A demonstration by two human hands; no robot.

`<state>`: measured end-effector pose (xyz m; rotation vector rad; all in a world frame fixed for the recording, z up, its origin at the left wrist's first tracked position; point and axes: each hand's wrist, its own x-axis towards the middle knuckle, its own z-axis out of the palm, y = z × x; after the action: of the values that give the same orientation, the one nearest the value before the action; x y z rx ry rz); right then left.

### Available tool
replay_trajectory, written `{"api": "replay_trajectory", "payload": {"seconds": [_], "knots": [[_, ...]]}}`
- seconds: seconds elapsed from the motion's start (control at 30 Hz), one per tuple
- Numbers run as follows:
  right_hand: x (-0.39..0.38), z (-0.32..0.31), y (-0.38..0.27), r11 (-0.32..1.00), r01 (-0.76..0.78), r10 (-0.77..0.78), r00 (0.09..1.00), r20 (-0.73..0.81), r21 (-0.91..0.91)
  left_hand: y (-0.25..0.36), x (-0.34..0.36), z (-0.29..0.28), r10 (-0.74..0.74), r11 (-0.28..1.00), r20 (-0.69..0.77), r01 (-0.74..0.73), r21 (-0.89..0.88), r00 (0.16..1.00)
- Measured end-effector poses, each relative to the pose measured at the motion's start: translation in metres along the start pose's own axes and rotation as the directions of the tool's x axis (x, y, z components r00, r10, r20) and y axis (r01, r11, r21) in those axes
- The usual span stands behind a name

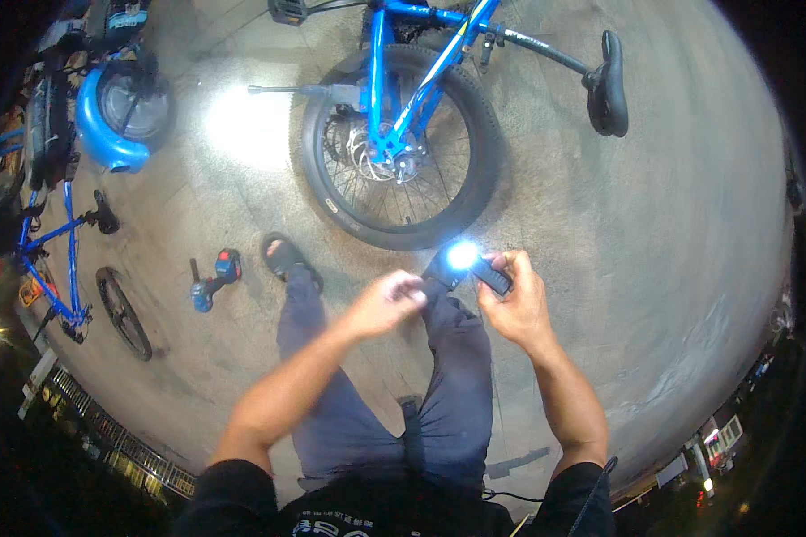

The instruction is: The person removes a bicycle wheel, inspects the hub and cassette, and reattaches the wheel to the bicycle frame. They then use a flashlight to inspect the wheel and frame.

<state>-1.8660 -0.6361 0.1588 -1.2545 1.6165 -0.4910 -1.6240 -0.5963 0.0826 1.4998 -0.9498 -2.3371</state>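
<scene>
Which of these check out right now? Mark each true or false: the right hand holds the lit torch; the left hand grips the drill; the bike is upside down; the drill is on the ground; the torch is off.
1. The right hand holds the lit torch. True.
2. The left hand grips the drill. False: the drill lies apart on the ground, and the left hand is closed beside the torch.
3. The bike is upside down. False: it stands on its wheel, saddle up.
4. The drill is on the ground. True, beside the sandalled foot.
5. The torch is off. False: its end glows brightly.
</scene>
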Motion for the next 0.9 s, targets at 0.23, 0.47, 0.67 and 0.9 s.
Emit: {"api": "replay_trajectory", "payload": {"seconds": [0.23,0.47,0.67,0.9], "knots": [[0.001,-0.088,-0.015,0.921,-0.199,0.196,0.980,-0.043,-0.336,0.008,-0.034,0.081,-0.126,0.987,-0.026,0.122,-0.108,0.992],[0.032,-0.155,-0.021,0.905,-0.393,0.400,0.916,-0.011,0.165,0.025,-0.022,0.058,-0.194,0.958,-0.091,0.168,-0.234,0.977],[0.070,-0.242,0.030,0.864,-0.392,0.395,0.917,0.055,0.315,0.064,0.048,0.108,-0.265,0.884,-0.071,0.212,-0.416,0.962],[0.227,-0.378,0.065,0.880,-0.463,0.457,0.886,0.073,0.106,0.163,0.234,0.214,-0.221,0.928,-0.261,0.120,-0.353,0.940]]}}
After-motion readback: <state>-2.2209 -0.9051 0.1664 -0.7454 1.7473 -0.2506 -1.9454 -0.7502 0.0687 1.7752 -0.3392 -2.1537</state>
